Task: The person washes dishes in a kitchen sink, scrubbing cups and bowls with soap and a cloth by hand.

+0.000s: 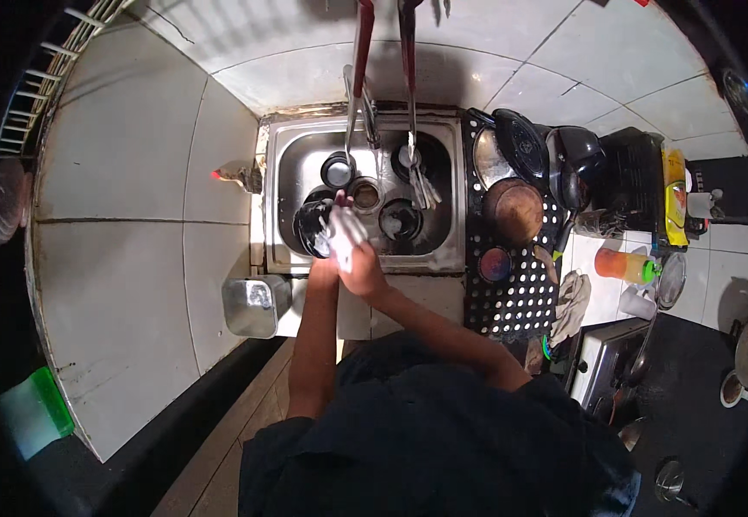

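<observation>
Because several vessels lie in the sink (426, 264) while others sit outside it, the work looks to be somewhere in its middle, though nothing shows for certain which pieces are finished. To the right, the black mat (512, 306) on the tabletop (426, 297) carries a crowd of dark pans (519, 146) and, in front of them, a brown disc (514, 213); these may be done or may be waiting (their surfaces are too shadowed to judge). On the left, just outside the front corner of the sink, stands a metal tub (252, 308), apart from the fingers. Inside the sink, what appears left to do is the black bowl (309, 226) at the left, streaked with white, a round bowl (400, 221) at the front right, a smaller bowl (338, 171) toward the back, and the cutlery (426, 191) near the right wall. Both hands meet over the front edge, left of the sink's middle: the right hand (362, 269) crosses over the left hand (333, 245), which is mostly hidden, and something white, probably foam, coats the fingers. The black bowl lies just left of those fingers and partly beneath them; whether they touch it cannot be told. Blur hides whether the right fingers are closed on anything, and the left fingers cannot be made out either.
</observation>
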{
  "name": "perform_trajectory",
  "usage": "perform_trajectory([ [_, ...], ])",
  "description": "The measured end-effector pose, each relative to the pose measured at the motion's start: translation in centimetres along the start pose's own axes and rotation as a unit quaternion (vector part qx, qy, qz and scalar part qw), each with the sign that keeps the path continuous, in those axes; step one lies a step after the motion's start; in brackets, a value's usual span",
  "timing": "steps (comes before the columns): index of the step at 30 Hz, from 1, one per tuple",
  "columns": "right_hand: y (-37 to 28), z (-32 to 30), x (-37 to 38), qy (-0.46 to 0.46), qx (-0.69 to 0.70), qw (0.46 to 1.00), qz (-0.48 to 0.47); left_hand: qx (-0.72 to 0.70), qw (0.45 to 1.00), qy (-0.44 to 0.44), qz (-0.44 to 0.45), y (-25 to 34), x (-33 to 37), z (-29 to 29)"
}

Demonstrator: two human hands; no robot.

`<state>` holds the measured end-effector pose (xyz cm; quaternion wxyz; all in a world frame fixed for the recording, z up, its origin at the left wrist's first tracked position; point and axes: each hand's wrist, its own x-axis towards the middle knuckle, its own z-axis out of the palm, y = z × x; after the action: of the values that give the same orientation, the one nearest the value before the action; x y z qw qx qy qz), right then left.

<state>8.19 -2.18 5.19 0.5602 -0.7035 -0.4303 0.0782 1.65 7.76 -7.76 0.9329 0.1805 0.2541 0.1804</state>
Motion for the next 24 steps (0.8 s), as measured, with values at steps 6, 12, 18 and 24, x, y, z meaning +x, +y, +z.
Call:
perform_trajectory([
  [6, 0.0, -1.4, 4.8, -0.126, 0.029, 0.992, -0.014, -0.092, 0.994, -0.006, -0.058, 0.8, -1.2, 1.2],
  [12, 4.3, 0.1, 5.0, -0.137, -0.034, 0.988, 0.064, -0.18, 0.98, -0.033, -0.074, -0.3, -1.1, 2.0],
  [18, 0.5, -0.7, 0.4, -0.087, -0.005, 0.996, -0.032, -0.056, 0.996, 0.059, 0.024, 0.2, -1.0, 2.5],
  [24, -0.3, -1.4, 2.8, -0.032, 0.08, 0.996, -0.001, 0.132, 0.955, 0.202, 0.174, 2.1, 0.5, 4.0],
])
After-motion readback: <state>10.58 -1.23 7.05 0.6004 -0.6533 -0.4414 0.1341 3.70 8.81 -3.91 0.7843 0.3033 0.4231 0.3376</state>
